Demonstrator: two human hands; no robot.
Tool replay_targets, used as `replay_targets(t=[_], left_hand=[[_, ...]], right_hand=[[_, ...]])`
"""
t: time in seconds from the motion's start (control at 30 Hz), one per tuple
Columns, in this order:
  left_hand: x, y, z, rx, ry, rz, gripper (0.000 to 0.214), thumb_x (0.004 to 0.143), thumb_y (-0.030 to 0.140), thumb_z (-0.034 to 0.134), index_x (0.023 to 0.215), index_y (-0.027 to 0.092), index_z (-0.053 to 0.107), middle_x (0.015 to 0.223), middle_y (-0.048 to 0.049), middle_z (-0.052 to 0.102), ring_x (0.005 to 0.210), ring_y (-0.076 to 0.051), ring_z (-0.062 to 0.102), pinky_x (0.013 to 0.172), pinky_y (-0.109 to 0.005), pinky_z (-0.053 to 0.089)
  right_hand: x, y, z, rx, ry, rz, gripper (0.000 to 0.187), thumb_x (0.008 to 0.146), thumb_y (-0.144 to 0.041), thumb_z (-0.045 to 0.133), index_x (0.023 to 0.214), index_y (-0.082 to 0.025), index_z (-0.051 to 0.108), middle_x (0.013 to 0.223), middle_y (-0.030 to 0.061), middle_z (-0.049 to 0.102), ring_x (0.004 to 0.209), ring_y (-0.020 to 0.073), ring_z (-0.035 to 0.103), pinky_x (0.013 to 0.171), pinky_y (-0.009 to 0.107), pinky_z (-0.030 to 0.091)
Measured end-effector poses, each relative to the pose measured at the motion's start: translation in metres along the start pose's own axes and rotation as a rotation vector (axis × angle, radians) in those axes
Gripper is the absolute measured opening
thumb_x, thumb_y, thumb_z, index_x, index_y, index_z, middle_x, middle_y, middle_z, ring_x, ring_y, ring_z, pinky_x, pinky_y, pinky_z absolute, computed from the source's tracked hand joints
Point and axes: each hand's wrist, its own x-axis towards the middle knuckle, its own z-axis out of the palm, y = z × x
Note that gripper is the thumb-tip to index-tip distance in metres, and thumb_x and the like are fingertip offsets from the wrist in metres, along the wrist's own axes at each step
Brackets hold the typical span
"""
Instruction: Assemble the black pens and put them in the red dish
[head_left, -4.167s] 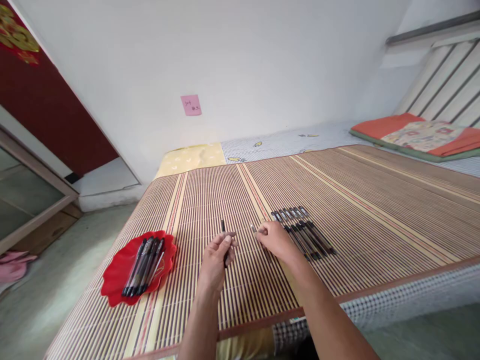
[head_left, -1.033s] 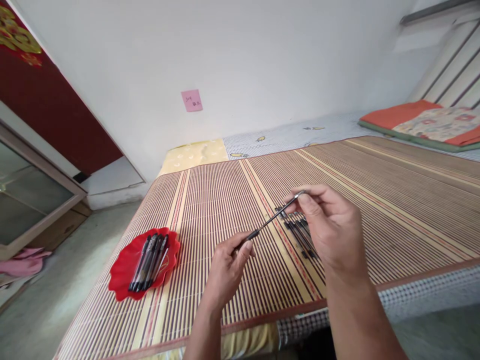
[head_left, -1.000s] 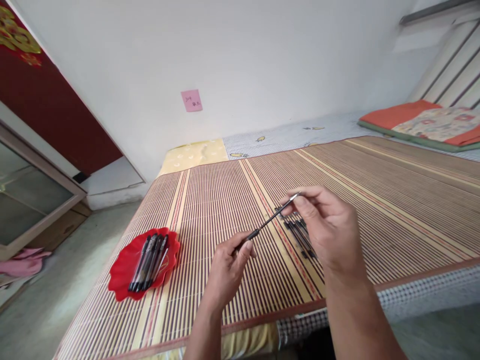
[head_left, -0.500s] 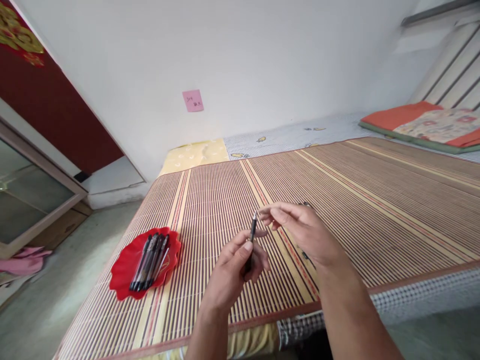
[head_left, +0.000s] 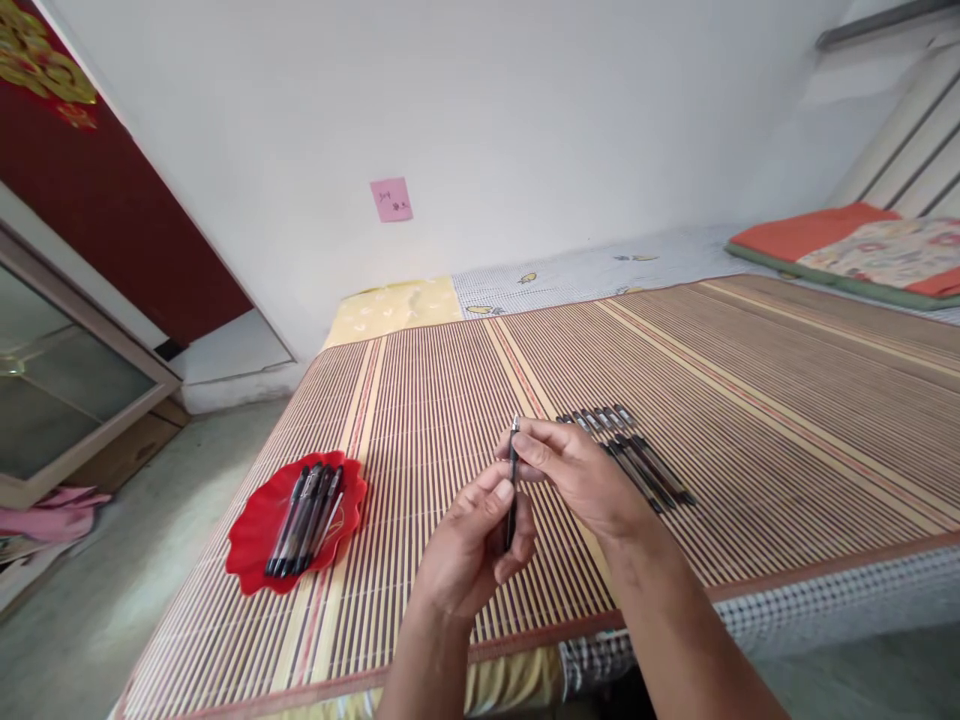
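Observation:
Upright in my closed left hand (head_left: 472,530) is a black pen (head_left: 513,500), its silvery tip pointing up. Thumb and fingers of my right hand (head_left: 574,465) pinch the pen just below that tip. Beyond the right hand, a row of short dark pen caps (head_left: 604,417) lies on the slatted mat (head_left: 435,400). Several dark pen barrels (head_left: 652,470) lie side by side nearer to me, partly covered by the right hand. On the left, a red scalloped dish (head_left: 251,525) holds several black pens (head_left: 304,520) and a thin white stick-like piece.
The mat covers a bed, whose checked cloth edge (head_left: 825,595) hangs at the front. A folded orange and floral quilt (head_left: 847,235) lies at the far right. A pink note (head_left: 391,200) is stuck on the white wall. Left of the bed is a glass-paned frame (head_left: 67,380).
My right hand has moved left and down and closed on the upper part of the pen. The caps and barrels behind it have come into view.

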Motion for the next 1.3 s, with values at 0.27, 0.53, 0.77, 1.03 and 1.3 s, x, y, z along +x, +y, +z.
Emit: replay_targets(t=[0.27,0.53,0.77,1.03,1.3], left_hand=[[-0.001,0.002,0.006,0.128,0.127,0.065,0.021,0.099,0.034,0.065,0.105,0.014,0.063,0.058,0.0057,0.051,0.044,-0.005,0.024,0.042,-0.019,0.016],[-0.004,-0.002,0.011,0.298,0.292,0.129,0.037,0.097,0.04,0.067,0.121,0.012,0.059,0.059,0.0065,0.051,0.048,-0.006,0.028,0.045,-0.021,0.017],[-0.003,0.005,0.009,0.318,0.188,0.056,0.031,0.1,0.039,0.063,0.115,0.012,0.064,0.061,0.0057,0.048,0.049,-0.006,0.028,0.047,-0.022,0.017],[-0.003,-0.002,0.011,0.315,0.128,0.016,0.03,0.1,0.04,0.062,0.112,0.013,0.066,0.061,0.0054,0.047,0.05,-0.007,0.029,0.047,-0.022,0.016],[-0.001,-0.005,0.011,0.348,0.11,-0.007,0.031,0.101,0.041,0.061,0.114,0.013,0.065,0.06,0.0059,0.047,0.05,-0.007,0.027,0.047,-0.023,0.016]], right_hand=[[-0.004,0.0,0.003,-0.124,-0.022,-0.051,0.03,0.098,-0.048,0.065,0.086,-0.021,0.067,0.087,0.0011,0.063,0.083,0.0143,0.064,0.079,0.029,0.054],[-0.004,-0.003,0.008,-0.345,0.036,-0.135,0.032,0.103,-0.044,0.057,0.082,-0.021,0.065,0.08,-0.0005,0.06,0.075,0.0137,0.055,0.07,0.029,0.044],[-0.004,0.006,-0.005,0.041,0.065,-0.059,0.032,0.097,-0.053,0.063,0.101,-0.025,0.078,0.099,0.0051,0.074,0.093,0.0186,0.067,0.091,0.037,0.053],[-0.005,-0.004,-0.009,0.182,0.133,-0.042,0.02,0.087,-0.044,0.077,0.097,-0.028,0.083,0.109,0.0062,0.077,0.101,0.0205,0.066,0.095,0.037,0.052],[-0.007,-0.008,-0.016,0.088,0.189,-0.056,0.016,0.081,-0.039,0.083,0.084,-0.024,0.079,0.091,0.0017,0.07,0.088,0.0167,0.06,0.088,0.032,0.047]])
